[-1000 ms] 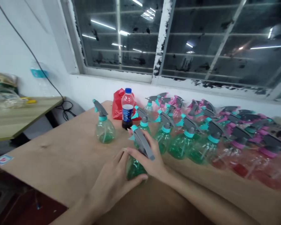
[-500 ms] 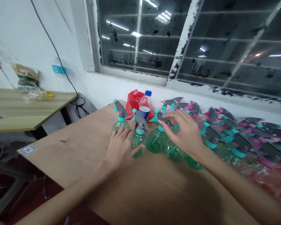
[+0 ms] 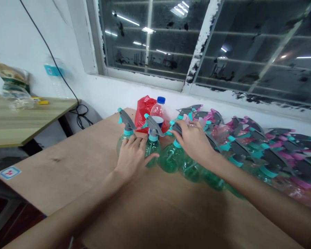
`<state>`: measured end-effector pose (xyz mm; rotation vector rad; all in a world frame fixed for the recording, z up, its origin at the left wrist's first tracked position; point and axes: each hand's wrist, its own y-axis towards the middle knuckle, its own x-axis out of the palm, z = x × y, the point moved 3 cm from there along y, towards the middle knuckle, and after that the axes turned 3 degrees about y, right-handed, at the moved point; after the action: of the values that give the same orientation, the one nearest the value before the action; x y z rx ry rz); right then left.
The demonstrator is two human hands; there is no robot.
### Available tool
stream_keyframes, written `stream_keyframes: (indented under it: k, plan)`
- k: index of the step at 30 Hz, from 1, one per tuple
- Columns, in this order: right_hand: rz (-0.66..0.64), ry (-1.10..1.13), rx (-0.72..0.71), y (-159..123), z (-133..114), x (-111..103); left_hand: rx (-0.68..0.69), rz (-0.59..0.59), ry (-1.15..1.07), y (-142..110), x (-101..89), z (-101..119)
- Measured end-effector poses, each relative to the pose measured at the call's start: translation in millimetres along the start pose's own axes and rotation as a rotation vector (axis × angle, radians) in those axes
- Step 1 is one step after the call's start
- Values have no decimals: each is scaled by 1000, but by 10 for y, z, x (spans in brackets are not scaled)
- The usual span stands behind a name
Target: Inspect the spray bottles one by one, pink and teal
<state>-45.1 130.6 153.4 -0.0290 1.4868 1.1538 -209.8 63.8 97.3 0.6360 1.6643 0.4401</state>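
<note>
My left hand (image 3: 131, 156) lies against two green spray bottles with grey triggers, its fingers spread over the left one (image 3: 122, 138) and its thumb on the second (image 3: 152, 147). My right hand (image 3: 194, 141) rests palm down on the grey trigger head of a third green spray bottle (image 3: 171, 159), fingers curled over it. All three bottles stand upright on the brown wooden table (image 3: 98, 173).
Several more green and pink spray bottles (image 3: 248, 148) crowd the table's right side below the window. A cola bottle with a blue cap (image 3: 158, 110) and a red plastic bag (image 3: 143, 107) stand behind. A second wooden table (image 3: 20, 117) is at the left.
My left hand pushed the green bottle forward beside the leftmost one. My right hand left that bottle's trigger and settled on the third bottle's head.
</note>
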Motion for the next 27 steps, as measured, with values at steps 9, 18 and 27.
stream_keyframes:
  k: [9,18,27]
  plan:
    - [-10,105,-48,-101,-20,-127,-48,114,-105,-332,-237,122]
    - [-49,237,7,-628,-133,-630,-7,-234,-527,-566,-529,858]
    - [-386,799,190,-1545,330,-982,90,-301,-642,-710,-543,1706]
